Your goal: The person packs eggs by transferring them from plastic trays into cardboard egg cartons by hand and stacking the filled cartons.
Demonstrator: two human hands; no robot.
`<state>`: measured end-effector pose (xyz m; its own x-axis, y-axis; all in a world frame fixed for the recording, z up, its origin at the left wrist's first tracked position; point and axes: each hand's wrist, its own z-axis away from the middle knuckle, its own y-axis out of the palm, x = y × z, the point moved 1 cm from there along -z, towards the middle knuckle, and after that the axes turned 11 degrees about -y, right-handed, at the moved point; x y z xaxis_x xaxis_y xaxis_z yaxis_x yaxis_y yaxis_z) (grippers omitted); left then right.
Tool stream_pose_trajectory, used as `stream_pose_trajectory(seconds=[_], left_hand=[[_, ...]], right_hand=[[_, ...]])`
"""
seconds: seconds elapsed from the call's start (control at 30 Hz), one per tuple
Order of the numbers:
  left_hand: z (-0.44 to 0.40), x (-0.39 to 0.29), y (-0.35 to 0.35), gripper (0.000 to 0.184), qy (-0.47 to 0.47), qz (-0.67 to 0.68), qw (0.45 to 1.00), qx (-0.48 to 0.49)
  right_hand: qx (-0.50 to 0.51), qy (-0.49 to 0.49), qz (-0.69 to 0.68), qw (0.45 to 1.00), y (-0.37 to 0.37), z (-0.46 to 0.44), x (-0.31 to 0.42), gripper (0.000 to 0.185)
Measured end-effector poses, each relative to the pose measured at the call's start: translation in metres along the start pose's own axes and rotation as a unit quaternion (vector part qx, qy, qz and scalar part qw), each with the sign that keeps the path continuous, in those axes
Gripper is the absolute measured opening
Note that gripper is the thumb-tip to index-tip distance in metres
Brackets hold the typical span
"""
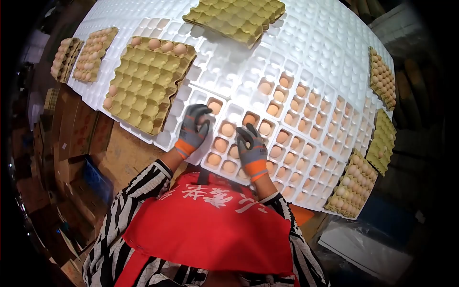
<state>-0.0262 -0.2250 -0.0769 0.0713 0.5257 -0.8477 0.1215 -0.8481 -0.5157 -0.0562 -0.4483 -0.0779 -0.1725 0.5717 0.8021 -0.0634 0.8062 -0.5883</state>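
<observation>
Both my hands wear grey gloves with orange cuffs. My left hand [195,128] curls round an egg at the near edge of the white foam trays [190,99], left of the filled pockets. Over the filled part, my right hand [251,147] has its thumb and fingers bent close together beside a brown egg [250,118]; whether anything is between them is hidden. More eggs [227,129] sit in the square pockets around it. Left of my hands lies a yellow-green pulp tray [139,85] with a few eggs along its far and left edges.
Another pulp tray [234,18] lies at the far side. Egg-filled pulp trays stand at the left [94,53] and right [353,185], with a mostly bare one [382,142] beyond. Cardboard boxes [76,125] and a blue crate [97,181] are at the lower left.
</observation>
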Motion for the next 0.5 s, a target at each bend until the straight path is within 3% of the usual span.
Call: stream_pose_trajectory(seconds=[0.03,0.1,0.2,0.23,0.27,0.3,0.37,0.43,0.47,0.5], left_hand=[[0.009,0.011,0.007,0.035,-0.002,-0.026,0.999,0.033],[0.018,0.031,0.019,0.032,0.107,-0.172,0.977,0.069],[0.017,0.028,0.023,0.042,0.115,-0.190,0.973,0.056],[0.019,0.023,0.018,0.044,0.093,-0.172,0.977,0.081],[0.018,0.018,0.012,0.045,0.079,-0.149,0.982,0.089],[0.015,0.015,0.004,0.046,0.067,-0.124,0.985,0.098],[0.007,0.003,-0.024,0.048,0.077,-0.083,0.992,0.056],[-0.005,0.004,-0.066,0.048,0.086,-0.077,0.993,-0.019],[-0.011,0.008,-0.090,0.048,0.079,-0.061,0.993,-0.067],[-0.022,0.004,-0.126,0.047,0.095,-0.147,0.978,-0.118]], right_hand=[[-0.013,0.001,-0.012,1.000,0.000,-0.007,0.000,0.035],[-0.057,-0.021,-0.091,0.994,0.000,-0.025,0.003,0.036],[-0.068,-0.100,-0.150,0.981,0.016,-0.054,0.013,0.038],[-0.043,-0.153,-0.099,0.982,0.024,-0.059,0.016,0.039],[-0.008,-0.241,0.052,0.969,0.033,-0.066,0.010,0.048],[0.034,-0.252,0.151,0.955,0.047,-0.069,-0.007,0.053],[0.032,-0.253,0.196,0.947,0.048,-0.067,0.002,0.048],[-0.018,-0.130,-0.001,0.991,0.049,-0.071,0.021,0.044],[-0.069,-0.102,-0.125,0.985,0.055,-0.081,0.035,0.044],[-0.078,-0.229,0.066,0.968,0.053,-0.099,0.052,0.042]])
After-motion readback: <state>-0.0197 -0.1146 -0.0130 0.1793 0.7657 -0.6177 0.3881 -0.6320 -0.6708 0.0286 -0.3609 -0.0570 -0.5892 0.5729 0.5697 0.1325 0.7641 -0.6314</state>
